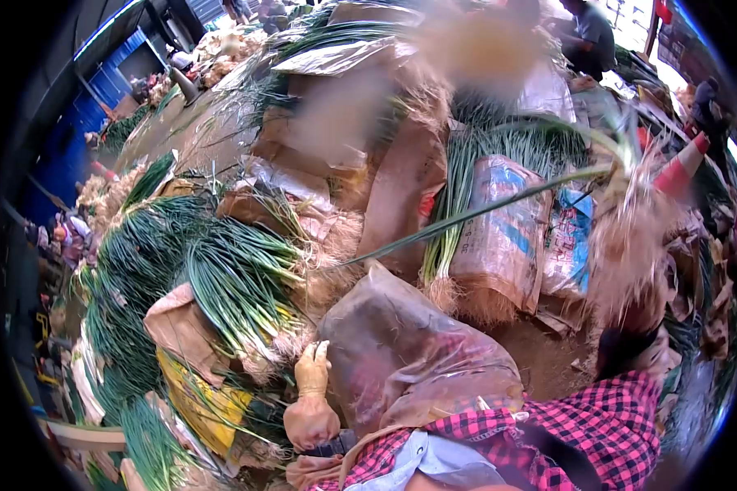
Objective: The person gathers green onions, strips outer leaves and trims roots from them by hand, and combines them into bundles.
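My left hand [312, 376], in a yellowish glove, is beside the clear plastic apron [409, 344] over my lap. Its fingers point up, slightly apart, with nothing visible in them. Close to its fingertips lie the white, rooty ends of a bunch of green onions [242, 282]. At the right, my right arm is raised in a checked sleeve [606, 409]. Above its dark cuff, blurred green onions [626, 159] are held up, roots hanging, one long leaf stretching left across the view. The roots and blur hide most of the right hand's fingers.
Ahead stand paper-wrapped onion bundles [499, 229] and a blue-and-white sack [566, 237]. A yellow sack [205, 401] lies at the left among more onions. A red-and-white cone [683, 168] is at the right. Another person [589, 37] is at the back. Smudges blur the upper middle.
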{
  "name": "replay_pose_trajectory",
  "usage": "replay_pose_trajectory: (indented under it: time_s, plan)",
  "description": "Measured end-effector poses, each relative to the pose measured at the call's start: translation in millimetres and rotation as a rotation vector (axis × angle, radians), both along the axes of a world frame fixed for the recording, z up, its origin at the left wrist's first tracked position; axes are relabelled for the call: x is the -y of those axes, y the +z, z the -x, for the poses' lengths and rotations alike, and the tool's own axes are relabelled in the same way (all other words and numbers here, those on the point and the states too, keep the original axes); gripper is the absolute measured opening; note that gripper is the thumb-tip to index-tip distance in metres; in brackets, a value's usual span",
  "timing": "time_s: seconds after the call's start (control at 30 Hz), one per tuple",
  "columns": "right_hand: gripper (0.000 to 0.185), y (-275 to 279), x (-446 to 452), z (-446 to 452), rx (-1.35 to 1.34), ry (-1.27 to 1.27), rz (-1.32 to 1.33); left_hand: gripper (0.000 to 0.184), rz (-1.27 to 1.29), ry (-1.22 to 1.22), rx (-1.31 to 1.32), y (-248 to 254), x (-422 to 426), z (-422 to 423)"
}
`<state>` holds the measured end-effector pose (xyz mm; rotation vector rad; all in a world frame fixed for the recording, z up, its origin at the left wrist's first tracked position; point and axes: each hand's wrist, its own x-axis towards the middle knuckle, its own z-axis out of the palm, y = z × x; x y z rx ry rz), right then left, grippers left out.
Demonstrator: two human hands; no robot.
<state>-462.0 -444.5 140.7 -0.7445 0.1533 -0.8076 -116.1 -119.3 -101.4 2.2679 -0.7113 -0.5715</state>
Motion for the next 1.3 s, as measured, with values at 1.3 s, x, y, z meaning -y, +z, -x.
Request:
replay_pose_trajectory:
  time_s: [1.3]
  plan:
    - [0.026,-394,27,-59,-0.113,0.157,-0.787,0.012,-0.001,0.285,-0.240,-32,14,6]
